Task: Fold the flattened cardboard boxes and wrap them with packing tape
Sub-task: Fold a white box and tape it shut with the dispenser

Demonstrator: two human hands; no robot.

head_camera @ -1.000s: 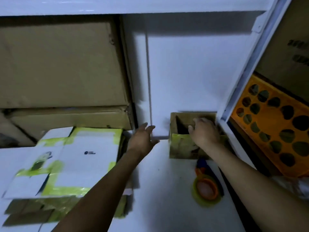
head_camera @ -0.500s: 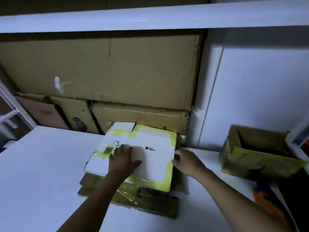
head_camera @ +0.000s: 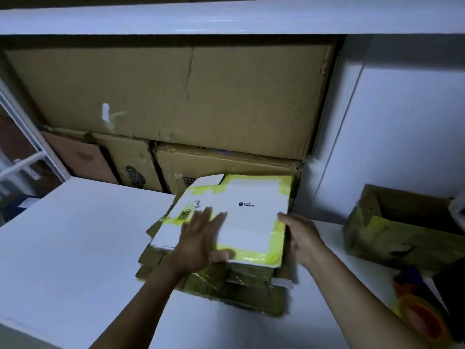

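White tabletop [head_camera: 75, 248] bears the flattened stack [head_camera: 239, 290], whose top white box [head_camera: 246, 222] my left hand [head_camera: 201, 238] pinches by its near edge and my right hand [head_camera: 302, 238] clasps at its side; folding and taping seem all ahead.

White flattened box [head_camera: 251, 222] — yellow-taped edges — lies atop brown cardboard stack [head_camera: 241, 294].
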